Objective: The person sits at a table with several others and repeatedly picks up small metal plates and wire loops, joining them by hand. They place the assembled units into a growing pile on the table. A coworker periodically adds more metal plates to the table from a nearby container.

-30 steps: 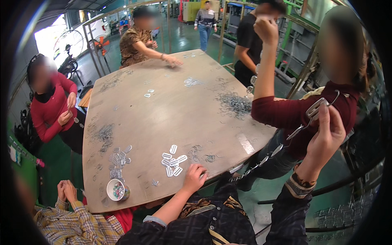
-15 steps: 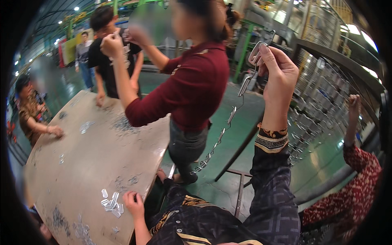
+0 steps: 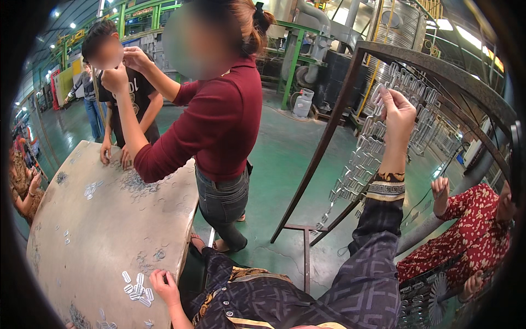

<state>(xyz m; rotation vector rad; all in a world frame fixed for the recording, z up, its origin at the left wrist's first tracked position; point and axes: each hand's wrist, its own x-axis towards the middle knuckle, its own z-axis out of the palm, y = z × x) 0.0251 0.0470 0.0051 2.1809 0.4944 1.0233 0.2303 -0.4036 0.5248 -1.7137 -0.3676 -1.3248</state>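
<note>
Pale metal buckles (image 3: 139,281) lie loosely piled on the table (image 3: 104,236), handy for the left hand (image 3: 166,286), which rests beside them at the right edge, fingers loosely apart and seemingly unladen. Farther right, the right hand (image 3: 399,112) is raised, thumb and fingers pinched on a strand of metal links (image 3: 377,97), probably so it hangs free; its lower end blends with the chains behind. Green floor (image 3: 274,164) leaves room between the rack's dark frame (image 3: 315,145) and the maroon-topped co-worker (image 3: 213,131) by the table's far right edge.
</note>
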